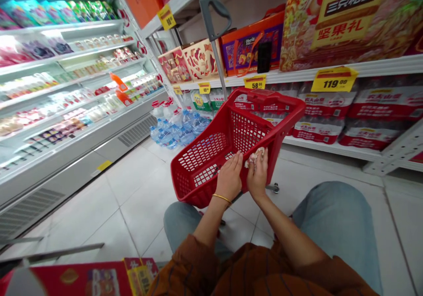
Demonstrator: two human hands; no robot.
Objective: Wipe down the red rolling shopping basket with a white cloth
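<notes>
1. Head view: the right grip holds a crumpled cloth under its fingers, against the near side of the red cart; best keep the cloth between fingertips and plastic, pressing evenly.
2. The left grip, fingers together and outstretched, rests on the cart's near rim just left of the right grip; steady weight there should stop the cart rolling.
3. The handle lies above and right of the right grip; short strokes would probably suit the edges there.

Shopping cart red (grid-patterned inside); cloth whitish, mottled; bracelet gold.
</notes>
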